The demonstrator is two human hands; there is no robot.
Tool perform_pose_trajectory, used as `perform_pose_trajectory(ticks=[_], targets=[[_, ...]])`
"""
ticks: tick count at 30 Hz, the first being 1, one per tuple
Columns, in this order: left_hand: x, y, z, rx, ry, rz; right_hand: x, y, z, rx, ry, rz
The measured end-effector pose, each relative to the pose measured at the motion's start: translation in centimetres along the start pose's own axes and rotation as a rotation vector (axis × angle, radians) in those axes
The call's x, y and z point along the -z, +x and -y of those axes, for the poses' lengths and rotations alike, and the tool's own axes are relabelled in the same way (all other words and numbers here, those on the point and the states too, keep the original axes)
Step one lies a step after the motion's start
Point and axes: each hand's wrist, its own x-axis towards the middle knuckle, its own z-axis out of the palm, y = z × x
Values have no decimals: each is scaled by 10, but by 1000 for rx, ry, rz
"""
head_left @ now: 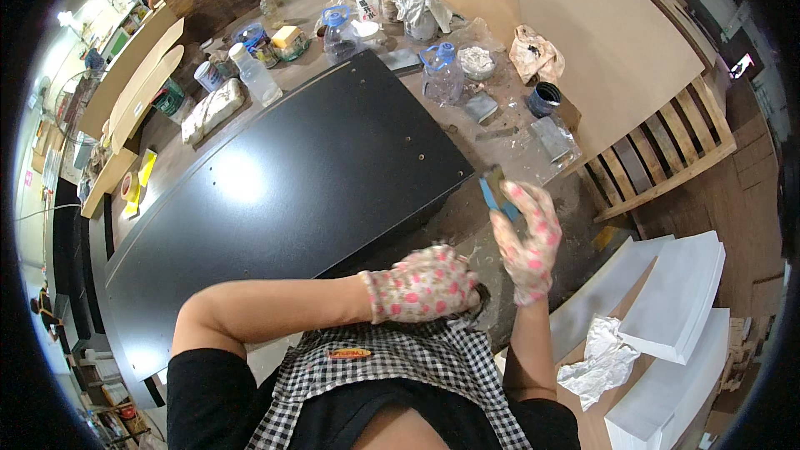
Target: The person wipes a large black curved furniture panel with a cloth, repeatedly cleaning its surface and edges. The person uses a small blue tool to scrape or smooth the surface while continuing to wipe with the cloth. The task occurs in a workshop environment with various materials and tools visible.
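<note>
My left hand (425, 285), in a white glove with pink spots, is closed in front of my checked apron (358, 375). Its fingers are slightly blurred and curl round something; a bit of dark material (480, 298) shows beside them. In a matching glove, my right hand (531, 243) pinches a small flat blue and dark piece (492, 192) between thumb and fingers, its kind unclear. That piece is just off the near right corner of a large glossy black panel (292, 158), which has several small holes along its right end.
Beyond the panel, the worktable holds plastic jugs (442, 75), bottles (257, 75), cans, a dark cup (544, 99) and rags (536, 54). A large tan board (592, 42) and slatted wooden pallet (667, 146) stand at the right. White panels (677, 300) and crumpled paper (602, 358) lie nearer.
</note>
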Motion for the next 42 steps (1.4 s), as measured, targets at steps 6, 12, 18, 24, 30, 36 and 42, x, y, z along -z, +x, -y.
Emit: perform_pose_trajectory(ticks=[6, 12, 18, 24, 30, 36, 42], targets=[[20, -61, -20, 403, 472, 459, -36, -11, 47, 35, -207, 111], [35, -98, -48, 656, 195, 378, -31, 8, 51, 112, -129, 84], [24, -130, -59, 796, 149, 265, -40, -10, 58, 136, -173, 173], [26, -175, -69, 770, 129, 207, -43, 4, 77, -20, -237, 5], [35, -275, -82, 811, -60, 88, -95, -69, 105, 114, -267, 125], [43, -431, -108, 820, 55, 3, -208, -164, 295, 302, -118, 336], [5, -563, -138, 894, -21, -170, -304, -228, 428, 552, 94, 590]])
